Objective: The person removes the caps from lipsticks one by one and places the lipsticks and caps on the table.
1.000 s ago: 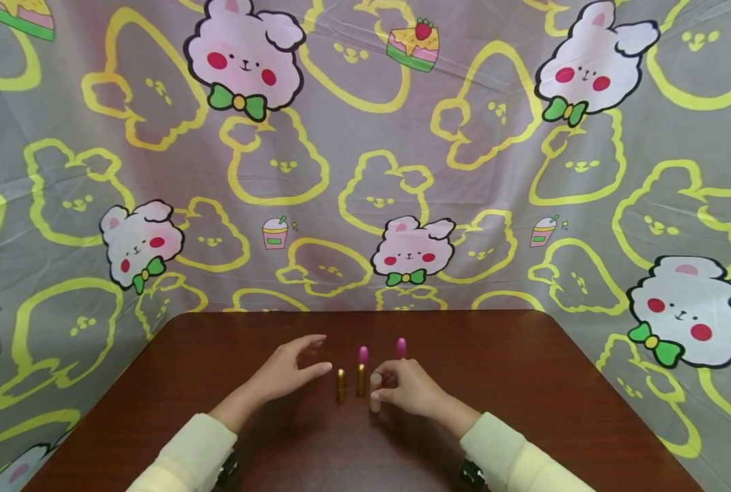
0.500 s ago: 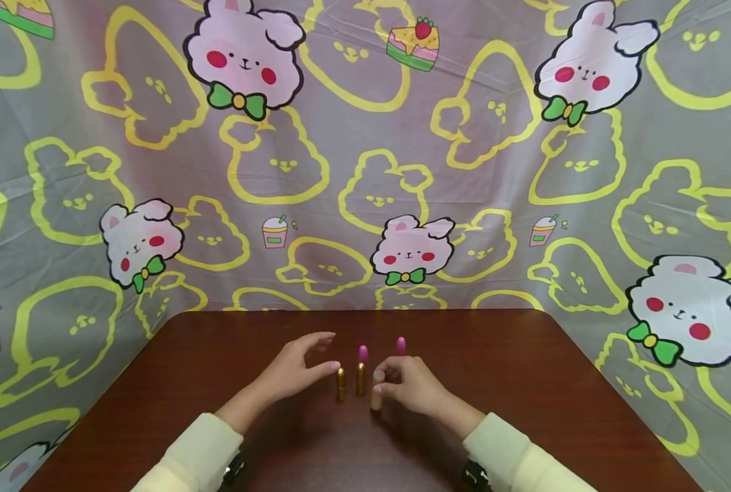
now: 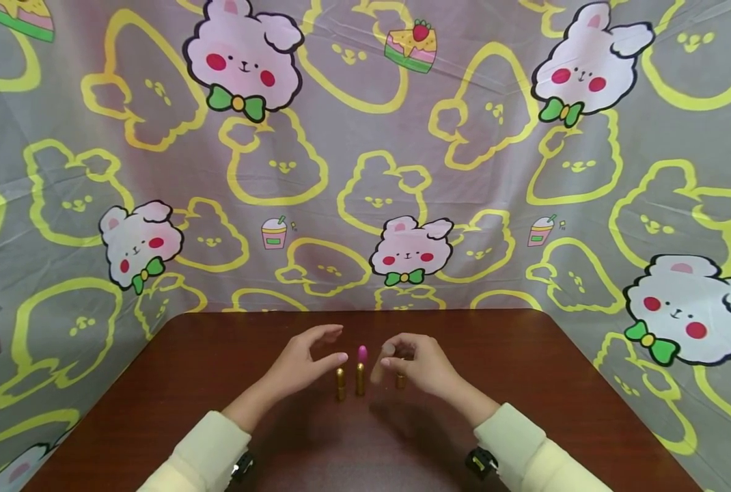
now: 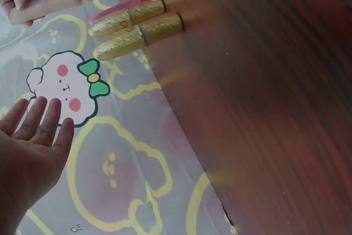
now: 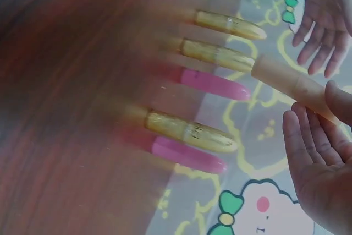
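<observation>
My right hand (image 3: 423, 362) pinches a beige lipstick-like tube (image 3: 378, 369) between thumb and fingers, tilted and raised off the table. Straight but slightly bent fingers show on my left hand (image 3: 307, 362), which holds nothing and hovers left of the upright tubes. Two gold bullet-shaped tubes, a left one (image 3: 341, 385) and a middle one (image 3: 360, 380), stand between the hands. Behind the middle one is a pink tube (image 3: 362, 353). A third gold tube (image 3: 400, 380) stands partly hidden by my right hand; a second pink tube (image 5: 188, 155) beside it shows in the right wrist view.
All the standing tubes are on a dark reddish-brown wooden table (image 3: 218, 348). A grey curtain (image 3: 488, 184) printed with rabbits and yellow outlines hangs behind and beside it.
The right hand has lifted the beige tube from the tabletop and tilted it, uncovering a gold tube and covering the right pink one. My left hand has shifted slightly right and farther forward.
</observation>
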### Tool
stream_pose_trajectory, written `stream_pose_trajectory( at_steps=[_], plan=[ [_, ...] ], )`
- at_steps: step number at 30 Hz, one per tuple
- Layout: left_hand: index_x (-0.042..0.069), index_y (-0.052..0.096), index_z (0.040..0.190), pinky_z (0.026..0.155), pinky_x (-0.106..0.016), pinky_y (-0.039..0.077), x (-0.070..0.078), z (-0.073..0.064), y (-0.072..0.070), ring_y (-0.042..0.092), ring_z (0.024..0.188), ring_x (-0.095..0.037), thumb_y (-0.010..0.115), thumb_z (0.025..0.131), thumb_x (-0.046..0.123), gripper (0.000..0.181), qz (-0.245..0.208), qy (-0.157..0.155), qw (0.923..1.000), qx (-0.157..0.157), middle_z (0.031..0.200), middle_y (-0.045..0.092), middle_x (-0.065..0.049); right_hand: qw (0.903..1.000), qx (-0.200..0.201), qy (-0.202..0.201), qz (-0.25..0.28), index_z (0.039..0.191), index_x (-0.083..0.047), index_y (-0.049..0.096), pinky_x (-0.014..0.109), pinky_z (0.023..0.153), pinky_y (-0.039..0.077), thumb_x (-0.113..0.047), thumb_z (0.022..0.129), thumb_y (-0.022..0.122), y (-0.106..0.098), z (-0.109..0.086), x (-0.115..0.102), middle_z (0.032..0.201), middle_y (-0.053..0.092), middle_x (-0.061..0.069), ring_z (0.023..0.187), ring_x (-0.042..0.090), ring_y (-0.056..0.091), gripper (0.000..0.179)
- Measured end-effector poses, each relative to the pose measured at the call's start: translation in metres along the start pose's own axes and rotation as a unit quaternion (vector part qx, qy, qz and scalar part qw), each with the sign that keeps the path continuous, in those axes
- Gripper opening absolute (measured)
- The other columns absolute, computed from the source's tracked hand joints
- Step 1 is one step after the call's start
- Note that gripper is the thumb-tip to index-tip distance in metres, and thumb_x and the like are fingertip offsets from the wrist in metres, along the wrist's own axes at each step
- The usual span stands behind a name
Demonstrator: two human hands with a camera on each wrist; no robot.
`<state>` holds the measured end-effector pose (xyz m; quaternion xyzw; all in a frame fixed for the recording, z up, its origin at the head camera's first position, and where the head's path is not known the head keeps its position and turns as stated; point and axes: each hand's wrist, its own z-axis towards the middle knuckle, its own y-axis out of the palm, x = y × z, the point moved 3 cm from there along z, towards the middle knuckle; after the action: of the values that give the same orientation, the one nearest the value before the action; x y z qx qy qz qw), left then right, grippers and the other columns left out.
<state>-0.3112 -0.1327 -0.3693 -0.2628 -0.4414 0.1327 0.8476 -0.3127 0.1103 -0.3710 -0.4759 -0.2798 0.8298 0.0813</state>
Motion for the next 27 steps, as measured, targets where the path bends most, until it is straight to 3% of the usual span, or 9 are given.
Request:
stream_pose_trajectory(
  at_steps=[7, 14, 18, 21, 27],
  plan=[
    [0.007, 0.061, 0.126, 0.094, -0.049, 0.047, 0.010, 0.009, 0.003, 0.061, 0.111, -0.027, 0.076, 0.086, 0.019, 0.044, -0.049, 0.012, 0.9983, 0.028, 0.121, 0.065, -0.011, 0.9983, 0.031, 0.026, 0.040, 0.098, -0.010, 0.070, 0.031, 0.069, 0.054, -0.015, 0.085, 0.076, -0.015, 0.007, -0.011, 0.092, 0.070, 0.000, 0.082, 0.017, 0.065, 0.015],
    [-0.005, 0.056, 0.127, 0.097, -0.053, 0.043, 0.030, 0.014, 0.004, 0.058, 0.114, -0.039, 0.070, 0.088, 0.004, 0.042, -0.125, 0.028, 0.9915, 0.022, 0.123, 0.061, -0.021, 0.9922, 0.074, 0.050, 0.087, 0.102, -0.004, 0.070, 0.028, 0.072, 0.053, -0.015, 0.085, 0.076, -0.025, 0.011, -0.019, 0.090, 0.071, 0.005, 0.083, 0.020, 0.066, 0.021],
    [-0.005, 0.054, 0.129, 0.097, -0.053, 0.043, 0.030, 0.018, 0.007, 0.057, 0.114, -0.038, 0.068, 0.089, 0.004, 0.042, -0.169, 0.036, 0.9847, 0.025, 0.124, 0.061, -0.020, 0.9831, 0.099, 0.072, 0.136, 0.105, 0.001, 0.068, 0.026, 0.077, 0.053, -0.013, 0.086, 0.075, -0.028, 0.012, -0.022, 0.098, 0.071, 0.010, 0.090, 0.021, 0.067, 0.024],
    [-0.004, 0.054, 0.130, 0.097, -0.053, 0.043, 0.022, 0.022, 0.012, 0.057, 0.115, -0.038, 0.068, 0.089, 0.004, 0.044, -0.198, 0.039, 0.9789, 0.029, 0.126, 0.059, -0.021, 0.9742, 0.116, 0.082, 0.175, 0.106, 0.004, 0.067, 0.026, 0.079, 0.054, -0.009, 0.086, 0.074, -0.028, 0.014, -0.021, 0.102, 0.071, 0.011, 0.093, 0.020, 0.068, 0.025],
    [-0.007, 0.052, 0.130, 0.095, -0.036, 0.048, 0.024, 0.024, 0.015, 0.056, 0.116, -0.039, 0.068, 0.088, 0.001, 0.045, -0.240, 0.036, 0.9693, 0.038, 0.126, 0.058, -0.023, 0.9617, 0.134, 0.091, 0.221, 0.111, 0.004, 0.065, 0.029, 0.080, 0.055, -0.008, 0.087, 0.073, -0.028, 0.015, -0.019, 0.102, 0.070, 0.012, 0.090, 0.022, 0.068, 0.029]
  ],
)
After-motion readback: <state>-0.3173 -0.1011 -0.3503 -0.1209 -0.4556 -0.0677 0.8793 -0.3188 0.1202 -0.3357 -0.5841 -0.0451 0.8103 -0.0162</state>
